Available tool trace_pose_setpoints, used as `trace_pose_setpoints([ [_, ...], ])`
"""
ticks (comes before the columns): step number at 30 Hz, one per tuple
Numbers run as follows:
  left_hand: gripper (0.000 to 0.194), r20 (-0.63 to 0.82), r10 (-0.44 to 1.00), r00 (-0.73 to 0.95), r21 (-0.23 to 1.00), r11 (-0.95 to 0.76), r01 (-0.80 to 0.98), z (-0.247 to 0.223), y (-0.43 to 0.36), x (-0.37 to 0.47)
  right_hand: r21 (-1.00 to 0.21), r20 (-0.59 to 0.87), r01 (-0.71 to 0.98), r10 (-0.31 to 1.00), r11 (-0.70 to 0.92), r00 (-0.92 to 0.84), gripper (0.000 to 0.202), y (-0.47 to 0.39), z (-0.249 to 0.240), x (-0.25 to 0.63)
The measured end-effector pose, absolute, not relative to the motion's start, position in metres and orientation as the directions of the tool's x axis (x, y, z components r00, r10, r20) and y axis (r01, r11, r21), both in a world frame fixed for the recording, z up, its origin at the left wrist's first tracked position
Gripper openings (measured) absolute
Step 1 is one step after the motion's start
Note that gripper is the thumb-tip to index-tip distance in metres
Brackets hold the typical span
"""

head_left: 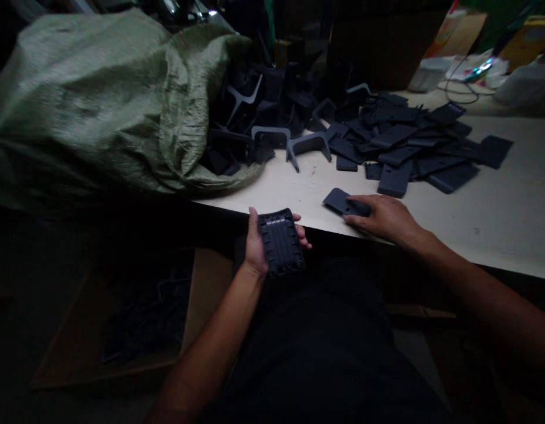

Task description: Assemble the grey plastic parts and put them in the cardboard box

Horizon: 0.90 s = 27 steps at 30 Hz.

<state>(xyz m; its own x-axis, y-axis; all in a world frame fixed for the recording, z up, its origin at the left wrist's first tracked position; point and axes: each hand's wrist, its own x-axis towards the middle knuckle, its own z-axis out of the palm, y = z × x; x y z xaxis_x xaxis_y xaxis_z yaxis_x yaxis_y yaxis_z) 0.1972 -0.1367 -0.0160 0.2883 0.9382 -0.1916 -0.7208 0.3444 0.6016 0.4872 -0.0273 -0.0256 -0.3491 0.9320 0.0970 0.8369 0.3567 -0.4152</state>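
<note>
In my left hand lies a dark plastic housing, its ribbed inner side turned up, held just off the table's front edge. Thumb and fingers grip it from both sides. My right hand pinches a flat dark plastic cover by its right end, at the front of the table. Behind that hand lies a loose pile of similar flat covers. Left of the pile, several U-shaped dark plastic pieces spread from the mouth of a green woven sack.
The pale table ends in a straight front edge just ahead of me. A cardboard box with dark parts stands below at the left. At the back right are a thin cable, plastic bags and a yellow box.
</note>
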Motion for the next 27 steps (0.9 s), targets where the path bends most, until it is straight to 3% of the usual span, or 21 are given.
trace_pose_setpoints([
  [3,0.088,-0.169,0.980,0.103,0.505,0.176,-0.845,-0.020,-0.133,0.203,-0.760,0.105,0.585,0.941,0.284,-0.320,0.062,-0.046,-0.008,0.474],
  [6,0.081,-0.159,0.987,0.003,0.474,0.079,-0.877,-0.021,-0.127,0.210,-0.886,0.131,0.372,0.920,0.276,-0.370,0.063,-0.083,0.009,0.447],
  [12,0.083,-0.237,0.970,-0.060,0.572,0.089,-0.816,-0.019,-0.120,0.221,-0.727,0.299,0.495,0.868,0.476,-0.396,0.063,-0.128,0.006,0.397],
  [24,0.077,-0.234,0.960,-0.152,0.687,0.053,-0.725,-0.025,-0.117,0.229,-0.622,0.231,0.630,0.878,0.465,-0.420,0.062,-0.140,-0.011,0.371],
  [27,0.073,-0.211,0.968,-0.135,0.718,0.060,-0.693,-0.022,-0.118,0.228,-0.643,0.233,0.599,0.867,0.476,-0.440,0.065,-0.137,-0.009,0.375],
])
